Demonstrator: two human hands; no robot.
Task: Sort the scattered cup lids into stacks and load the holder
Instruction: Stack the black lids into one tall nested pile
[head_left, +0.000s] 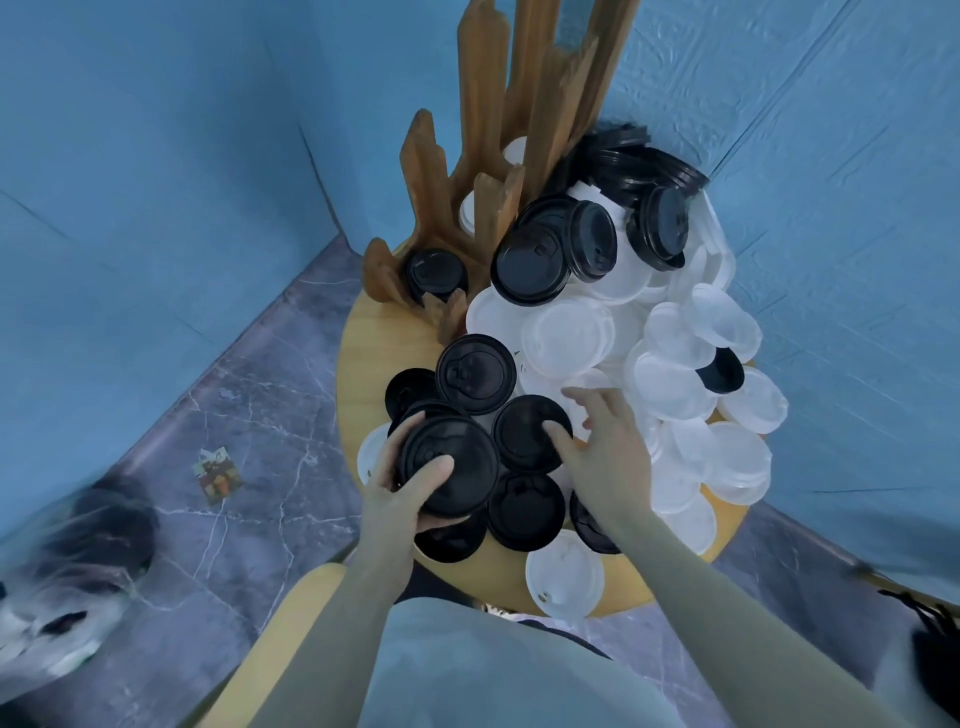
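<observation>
Left hand (410, 480) grips a black lid stack (449, 465); right hand (597, 441), fingers spread, touches another black lid (527, 431) — mid-gathering; next, lift it onto the stack squarely.

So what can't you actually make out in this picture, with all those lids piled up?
All in the head view:
- How many black lids the left hand holds: only the top one shows.
- How full the wooden holder is: its uprights hide the slots, and the top edge cuts it off.
- How many white lids are piled: they overlap and blend together.
- Whether the right hand touches the lid below: unclear.
- The blurred shape at lower left: smeared by motion.
</observation>
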